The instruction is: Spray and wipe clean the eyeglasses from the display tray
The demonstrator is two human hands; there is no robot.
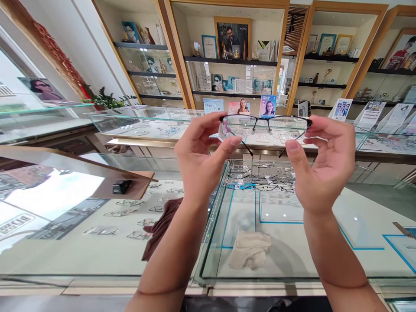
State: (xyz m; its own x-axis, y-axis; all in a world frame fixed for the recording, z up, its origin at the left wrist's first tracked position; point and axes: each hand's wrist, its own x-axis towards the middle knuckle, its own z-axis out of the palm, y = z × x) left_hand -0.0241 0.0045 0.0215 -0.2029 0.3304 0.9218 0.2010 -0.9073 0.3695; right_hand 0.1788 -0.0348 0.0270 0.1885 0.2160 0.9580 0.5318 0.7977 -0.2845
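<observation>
Raised in front of me is a pair of eyeglasses (261, 118) with a black upper rim and clear lenses. My left hand (204, 151) pinches the left end of the frame between thumb and fingers. At the other end, my right hand (321, 162) grips the frame near its hinge. Both black temple arms point down and inward, with their tips near my thumbs. Below, on the glass counter, lies a crumpled beige cloth (250, 250), touched by neither hand. A dark maroon cloth (164, 223) lies partly behind my left forearm.
Glass display counters hold several rows of eyeglasses (260, 175). A wooden board (123, 186) with a small black box (121, 186) is on the left. Beyond stands another glass showcase (146, 123) with advertising cards (268, 106). Wooden shelves (230, 61) line the back wall.
</observation>
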